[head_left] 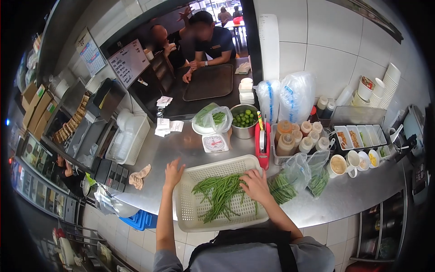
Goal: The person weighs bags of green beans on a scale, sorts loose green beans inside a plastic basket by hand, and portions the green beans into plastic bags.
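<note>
Nearest the camera are a grey shirt (312, 256) and a black apron (247, 236), both on the near side of the two grips. Directly ahead, between the grips, a white perforated basket (185, 209) sits on the steel worktop (335, 209).

Right grip (256, 186): over the basket's right side, fingers curled down onto the right end of the green beans (221, 192). Whether it is clenched on any beans cannot be determined. Left grip (173, 173): released, fingers spread, just beside the basket's far left corner; rim contact cannot be confirmed.

Bean location: a loose heap inside the basket, left of the right grip.

Handling (estimated): light, slender, springy; likely to snap under a sharp bend and to slide if damp. Take a small bundle at mid-length with light pressure. Hold the basket by the rims of its short sides.

Right of the right grip: two plastic bags of greens (283, 188). Left of the left grip: a crumpled cloth (140, 177).

Beyond both grips: a weighing scale (215, 143), a red tape dispenser (262, 156) and a metal pot (244, 132) of limes (244, 118). Farthest of these: a dark tray (208, 81).
</note>
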A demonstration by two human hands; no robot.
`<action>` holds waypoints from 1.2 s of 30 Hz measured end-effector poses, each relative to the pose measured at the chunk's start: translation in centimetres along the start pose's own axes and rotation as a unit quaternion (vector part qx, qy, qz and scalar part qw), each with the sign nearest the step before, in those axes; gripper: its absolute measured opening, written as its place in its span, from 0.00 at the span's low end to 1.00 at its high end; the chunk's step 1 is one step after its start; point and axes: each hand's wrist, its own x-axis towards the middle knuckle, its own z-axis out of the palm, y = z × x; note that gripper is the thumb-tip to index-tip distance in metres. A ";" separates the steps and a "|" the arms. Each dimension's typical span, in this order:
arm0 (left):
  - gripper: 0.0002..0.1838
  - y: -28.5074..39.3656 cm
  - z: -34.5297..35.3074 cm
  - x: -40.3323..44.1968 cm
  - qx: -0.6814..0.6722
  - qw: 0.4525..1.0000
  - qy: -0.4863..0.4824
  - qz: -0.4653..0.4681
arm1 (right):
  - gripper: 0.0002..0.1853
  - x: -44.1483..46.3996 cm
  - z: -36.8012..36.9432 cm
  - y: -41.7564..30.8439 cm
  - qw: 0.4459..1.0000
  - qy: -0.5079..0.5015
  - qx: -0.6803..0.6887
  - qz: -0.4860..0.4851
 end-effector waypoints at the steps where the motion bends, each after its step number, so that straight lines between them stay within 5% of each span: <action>1: 0.19 -0.7 0.6 -0.8 -0.058 0.994 -0.034 -0.088 | 0.12 0.1 0.0 0.0 1.000 0.000 -0.002 -0.001; 3: 0.25 -1.6 1.3 -1.8 -0.175 0.944 -0.101 -0.260 | 0.12 0.2 0.0 -0.1 1.000 -0.007 -0.017 -0.004; 14: 0.26 -2.0 2.5 -2.3 -0.147 0.969 -0.022 -0.197 | 0.12 0.4 0.4 -0.1 0.998 -0.026 -0.049 -0.005; 34: 0.19 -0.6 0.7 -1.9 -0.131 0.966 -0.038 -0.218 | 0.11 0.5 0.5 -0.4 0.999 0.007 -0.037 0.002; 36: 0.18 0.9 -0.9 -1.7 -0.045 0.989 0.121 -0.072 | 0.10 0.9 0.3 -0.3 0.999 0.045 0.012 0.009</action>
